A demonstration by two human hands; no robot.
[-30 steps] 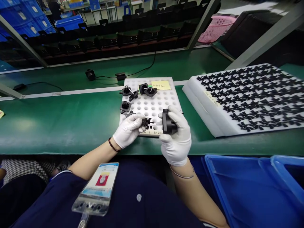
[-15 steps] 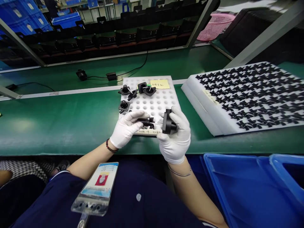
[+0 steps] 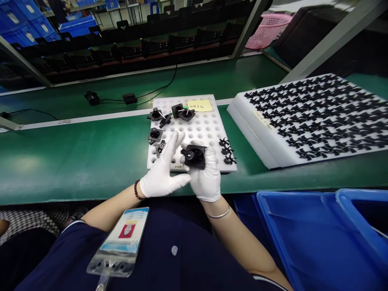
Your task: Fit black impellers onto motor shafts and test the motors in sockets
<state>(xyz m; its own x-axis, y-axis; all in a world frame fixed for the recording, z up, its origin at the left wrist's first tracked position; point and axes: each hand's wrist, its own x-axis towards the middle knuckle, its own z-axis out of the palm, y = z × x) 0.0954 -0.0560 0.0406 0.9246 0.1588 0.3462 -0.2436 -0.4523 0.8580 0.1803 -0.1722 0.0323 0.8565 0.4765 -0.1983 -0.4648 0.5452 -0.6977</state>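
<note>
My right hand [image 3: 206, 178], in a white glove, holds a black square-flanged housing [image 3: 195, 157] with its open side facing up. Beside it on the left, my gloved left hand [image 3: 163, 171] has its fingers stretched and thumb apart, with nothing seen in it. Both hands are over the front of a white foam board [image 3: 209, 128] with rows of holes. On the board's left and back lie several black housings [image 3: 155, 134], some with thin metal shafts. Three small black impellers [image 3: 226, 150] stand at its right edge. A yellow note [image 3: 200, 106] lies at the back.
A thick white foam block [image 3: 251, 131] covered with rows of black impellers lies to the right on the green table [image 3: 75, 157]. A black device [image 3: 129, 98] with a cable is behind the board. Blue bins [image 3: 306, 234] stand at the lower right, a pink basket [image 3: 268, 30] at the back.
The housing in my right hand has turned to show its open side and moved left. My left hand has opened and no longer holds the black part with the shaft. Impellers at the board's right edge now show.
</note>
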